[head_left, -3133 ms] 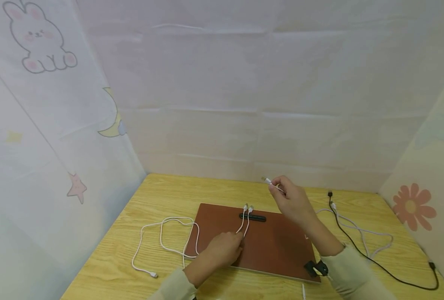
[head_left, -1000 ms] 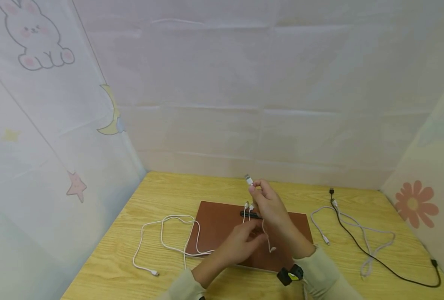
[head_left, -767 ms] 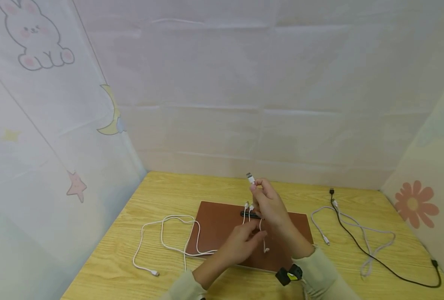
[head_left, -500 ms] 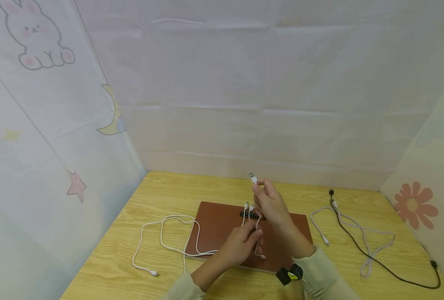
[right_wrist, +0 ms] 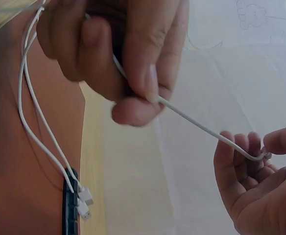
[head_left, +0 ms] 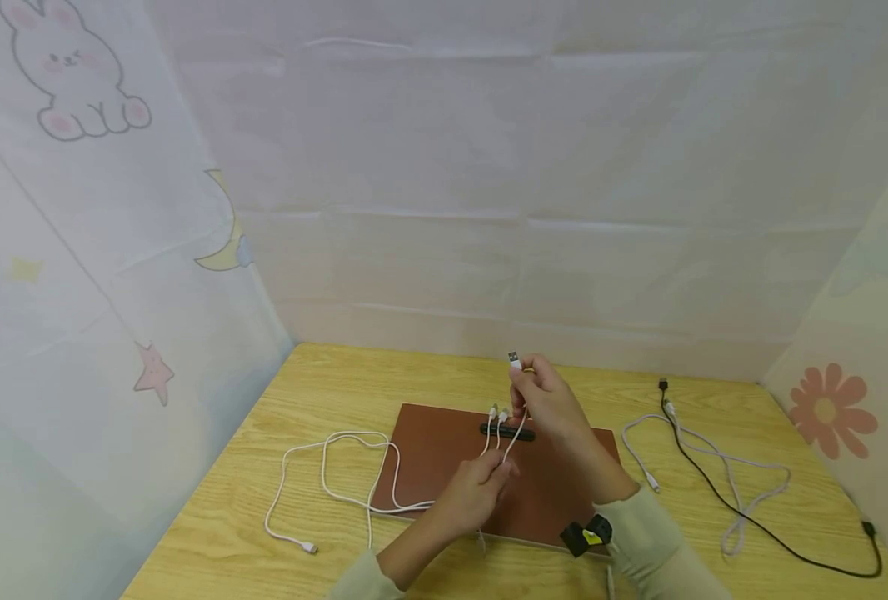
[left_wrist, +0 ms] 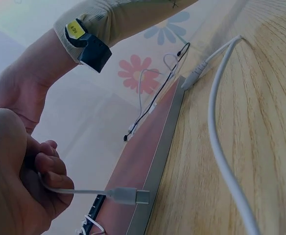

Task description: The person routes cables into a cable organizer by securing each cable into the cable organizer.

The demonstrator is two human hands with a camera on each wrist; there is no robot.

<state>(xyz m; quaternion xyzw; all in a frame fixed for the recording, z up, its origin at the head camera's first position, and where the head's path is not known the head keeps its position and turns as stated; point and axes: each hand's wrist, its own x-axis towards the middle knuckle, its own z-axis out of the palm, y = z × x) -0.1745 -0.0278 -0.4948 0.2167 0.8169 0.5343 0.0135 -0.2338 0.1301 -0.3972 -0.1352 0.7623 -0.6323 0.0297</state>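
My right hand (head_left: 556, 408) pinches a white USB cable close behind its USB-A plug (head_left: 515, 359), above the far edge of a brown board (head_left: 556, 492). Lower and to the left, my left hand (head_left: 462, 500) grips the same cable (right_wrist: 197, 122), which runs taut between both hands in the right wrist view. From the left fist hangs the cable's USB-C plug (left_wrist: 126, 195), seen in the left wrist view. A black cable holder strip (head_left: 522, 434) lies on the board with two white cables (right_wrist: 45, 127) in its left part, their plugs (right_wrist: 85, 196) past its far side.
A looped white cable (head_left: 286, 467) lies left of the board on the wooden table (head_left: 219, 508). To the right lie a black cable (head_left: 744, 517) and a pale cable (head_left: 781, 475). Another white plug (left_wrist: 194, 76) sits by the board's near edge. A printed cloth wall (head_left: 444, 250) stands behind.
The right hand has come from the right to near the holder and now shifts slightly rightward with the USB-A plug. The left hand has taken this cable, drawing it straight between both hands.
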